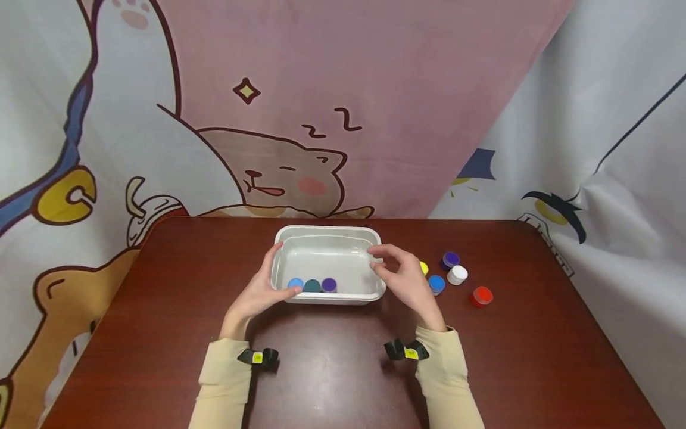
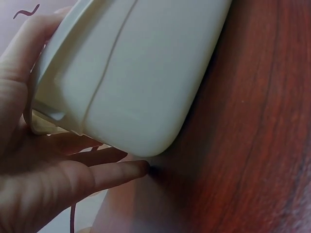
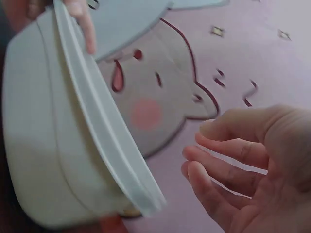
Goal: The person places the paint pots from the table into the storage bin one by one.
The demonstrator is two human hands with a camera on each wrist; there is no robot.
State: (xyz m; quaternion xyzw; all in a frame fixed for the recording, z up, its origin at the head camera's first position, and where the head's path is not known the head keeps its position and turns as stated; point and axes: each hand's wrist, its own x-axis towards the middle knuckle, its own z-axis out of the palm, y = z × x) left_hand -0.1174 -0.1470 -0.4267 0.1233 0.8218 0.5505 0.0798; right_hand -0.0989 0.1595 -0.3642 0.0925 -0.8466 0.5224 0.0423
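A white plastic tub (image 1: 328, 230) sits in the middle of the brown table. Inside it, along the near wall, are three small paint pots: a light blue one (image 1: 296, 283), a dark green one (image 1: 312, 286) and a purple one (image 1: 329, 285). My left hand (image 1: 261, 290) grips the tub's left end, the thumb over the near rim and the fingers along the outer side, as the left wrist view also shows. Over the tub's right end hovers my right hand (image 1: 403, 280). Its fingers are loosely bent, with nothing between them, apart from the rim in the right wrist view (image 3: 243, 165).
Right of the tub stand more small pots: yellow (image 1: 424, 268), partly hidden by the right hand, purple (image 1: 450, 260), white (image 1: 457, 274), blue (image 1: 436, 284) and red (image 1: 482, 296). A printed cartoon curtain (image 1: 375, 89) hangs behind the table (image 1: 536, 357).
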